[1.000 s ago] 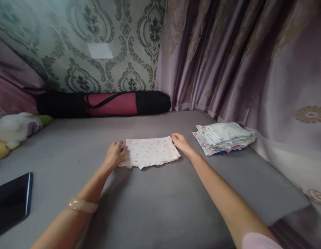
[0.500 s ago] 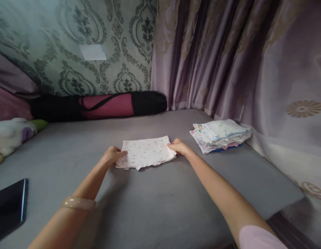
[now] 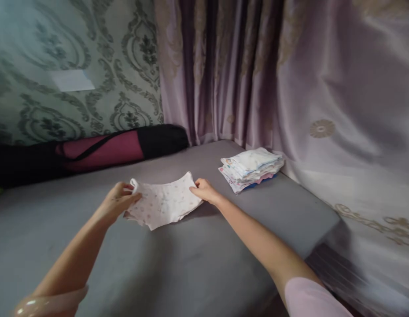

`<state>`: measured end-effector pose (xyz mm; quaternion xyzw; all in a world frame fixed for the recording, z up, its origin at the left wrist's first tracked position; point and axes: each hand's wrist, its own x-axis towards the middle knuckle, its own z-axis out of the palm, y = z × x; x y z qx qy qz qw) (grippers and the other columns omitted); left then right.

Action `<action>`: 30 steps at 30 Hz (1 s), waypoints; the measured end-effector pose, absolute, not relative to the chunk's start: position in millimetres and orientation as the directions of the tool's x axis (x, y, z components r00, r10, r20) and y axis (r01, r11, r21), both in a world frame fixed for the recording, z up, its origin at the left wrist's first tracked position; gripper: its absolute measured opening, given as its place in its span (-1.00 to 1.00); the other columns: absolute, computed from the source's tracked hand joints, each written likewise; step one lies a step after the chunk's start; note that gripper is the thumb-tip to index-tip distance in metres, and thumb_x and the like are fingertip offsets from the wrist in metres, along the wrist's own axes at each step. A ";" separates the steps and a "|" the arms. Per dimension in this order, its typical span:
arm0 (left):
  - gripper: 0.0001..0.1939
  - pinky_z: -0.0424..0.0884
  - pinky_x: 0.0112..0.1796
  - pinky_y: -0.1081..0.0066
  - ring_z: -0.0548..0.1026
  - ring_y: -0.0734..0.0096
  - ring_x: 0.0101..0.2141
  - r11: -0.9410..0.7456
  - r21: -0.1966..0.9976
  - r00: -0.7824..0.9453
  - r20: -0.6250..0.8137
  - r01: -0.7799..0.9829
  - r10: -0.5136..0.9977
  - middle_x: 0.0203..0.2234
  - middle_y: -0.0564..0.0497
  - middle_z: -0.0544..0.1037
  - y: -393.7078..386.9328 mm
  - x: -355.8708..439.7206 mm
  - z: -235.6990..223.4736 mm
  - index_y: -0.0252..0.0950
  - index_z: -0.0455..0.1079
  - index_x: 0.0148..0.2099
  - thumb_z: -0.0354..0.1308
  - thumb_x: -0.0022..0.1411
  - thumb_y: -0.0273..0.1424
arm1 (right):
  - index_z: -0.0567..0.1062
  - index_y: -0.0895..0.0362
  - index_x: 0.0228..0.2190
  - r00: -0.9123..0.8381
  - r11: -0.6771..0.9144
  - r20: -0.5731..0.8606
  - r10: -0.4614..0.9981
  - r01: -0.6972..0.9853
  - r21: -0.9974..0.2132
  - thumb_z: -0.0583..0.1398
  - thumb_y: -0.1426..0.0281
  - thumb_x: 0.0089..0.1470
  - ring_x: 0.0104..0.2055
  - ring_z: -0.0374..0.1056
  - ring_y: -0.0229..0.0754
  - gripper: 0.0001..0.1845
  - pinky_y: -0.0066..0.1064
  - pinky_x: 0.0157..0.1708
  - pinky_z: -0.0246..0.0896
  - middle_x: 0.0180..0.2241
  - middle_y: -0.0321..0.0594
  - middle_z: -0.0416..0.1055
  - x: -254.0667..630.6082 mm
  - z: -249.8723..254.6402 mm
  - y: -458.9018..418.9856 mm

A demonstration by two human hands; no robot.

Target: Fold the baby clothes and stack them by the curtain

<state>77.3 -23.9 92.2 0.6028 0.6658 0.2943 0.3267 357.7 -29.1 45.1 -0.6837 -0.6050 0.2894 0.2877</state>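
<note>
A small folded white cloth with pale dots (image 3: 164, 201) hangs just above the grey bed surface (image 3: 178, 259), held by both ends. My left hand (image 3: 116, 202) pinches its left edge. My right hand (image 3: 204, 191) grips its right edge. The cloth sags a little in the middle. To the right, near the curtain, lies a stack of folded printed cloths (image 3: 250, 167).
A black and maroon rolled bag (image 3: 101, 149) lies along the patterned wall at the back. A purple curtain (image 3: 290, 97) hangs along the right side of the bed. The bed's right edge drops off near the curtain hem.
Both hands have lifted the dotted cloth off the bed. The view has swung to the right, so the phone and soft toy on the left are out of sight.
</note>
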 end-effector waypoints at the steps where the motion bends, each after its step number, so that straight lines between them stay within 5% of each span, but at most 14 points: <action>1: -0.42 0.18 -0.64 0.54 0.40 0.41 -0.64 0.105 0.834 -0.030 -0.106 0.542 0.994 -0.60 0.14 0.49 -25.1 85.0 102.6 -0.28 0.18 0.13 0.13 0.03 -0.31 | 0.48 0.15 -0.38 0.112 -0.102 -0.040 0.993 0.633 -0.768 0.21 0.32 -0.02 -0.33 0.40 -0.22 -0.84 -0.50 -0.40 0.22 -0.38 -0.24 0.51 364.6 51.3 -34.0; 4: -0.33 0.13 -0.66 0.57 0.35 0.46 -0.68 0.092 0.903 0.119 -0.155 0.420 0.981 -0.62 0.16 0.49 -26.7 111.9 130.7 -0.19 0.15 0.22 0.17 0.04 -0.34 | 0.47 0.18 -0.34 0.125 -0.092 -0.032 0.992 0.504 -0.859 0.22 0.38 0.00 -0.37 0.41 -0.23 -0.85 -0.50 -0.42 0.23 -0.40 -0.23 0.49 397.2 76.6 -53.6; 10: -0.50 0.37 -0.45 0.44 0.52 0.31 -0.44 0.074 0.951 0.337 -0.178 0.300 0.925 -0.41 -0.06 0.59 -16.9 188.8 157.8 -0.38 0.41 0.03 0.26 0.02 -0.32 | 0.35 0.14 -0.01 0.239 -0.151 -0.073 0.968 0.324 -0.934 0.24 0.44 0.03 -0.52 0.36 -0.31 -0.55 -0.53 -0.52 0.24 -0.48 -0.34 0.43 496.9 139.2 -90.9; 15: -0.54 0.43 -0.36 0.44 0.53 0.41 -0.41 0.012 0.989 0.447 -0.077 0.147 0.891 -0.33 -0.06 0.58 0.9 274.5 155.1 -0.37 0.42 0.01 0.24 0.04 -0.35 | 0.49 0.15 -0.18 0.315 -0.253 -0.128 0.940 0.398 -0.882 0.26 0.53 -0.08 -0.59 0.29 -0.34 -0.67 -0.54 -0.57 0.18 -0.54 -0.35 0.42 576.8 182.4 -90.0; 23: -0.48 0.47 -0.31 0.44 0.53 0.45 -0.36 0.036 0.994 0.450 0.014 -0.103 0.893 -0.22 -0.13 0.54 16.8 387.6 128.0 -0.42 0.29 0.15 0.13 0.10 -0.54 | 0.56 0.18 -0.19 0.523 -0.479 0.028 0.852 0.799 -0.364 0.18 0.61 -0.07 -0.38 0.41 -0.26 -0.65 -0.56 -0.44 0.21 -0.39 -0.25 0.51 642.8 202.5 -36.0; 30: -0.44 0.50 -0.25 0.41 0.53 0.46 -0.33 0.183 0.955 0.438 -0.064 -0.234 0.897 -0.13 -0.17 0.51 24.7 431.9 103.1 -0.39 0.22 0.19 0.09 0.11 -0.63 | 0.50 0.11 -0.06 0.522 -0.498 0.141 0.841 0.850 -0.173 0.13 0.62 0.02 -0.02 0.37 -0.11 -0.56 -0.42 -0.09 0.21 -0.04 -0.10 0.46 665.7 177.1 2.6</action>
